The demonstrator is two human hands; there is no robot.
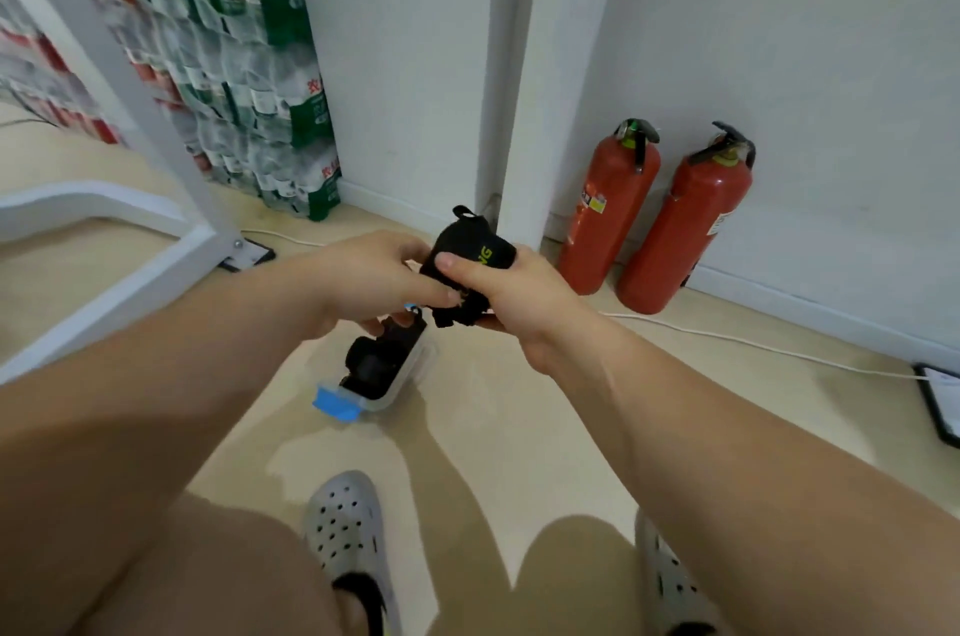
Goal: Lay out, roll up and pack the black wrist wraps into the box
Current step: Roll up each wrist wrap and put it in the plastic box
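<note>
Rolled wrist wrap (370, 364) inside clear box (410, 373)

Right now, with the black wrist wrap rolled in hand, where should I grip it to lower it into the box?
Grip the wrist wrap across its rolled middle, from the right, as the right hand does: the thumb over the outer layer should pin the loose tail. Avoid the far-end loop.

White walls (779, 38) are seen from 11 to 2 o'clock, with beige floor (493, 427) below. Two red fire extinguishers (608, 209) are stood against the wall at 2. Shrink-wrapped water bottles (249, 79) are stacked at 10, behind a white frame (130, 79). A white cable (753, 344) is laid at 3.
</note>
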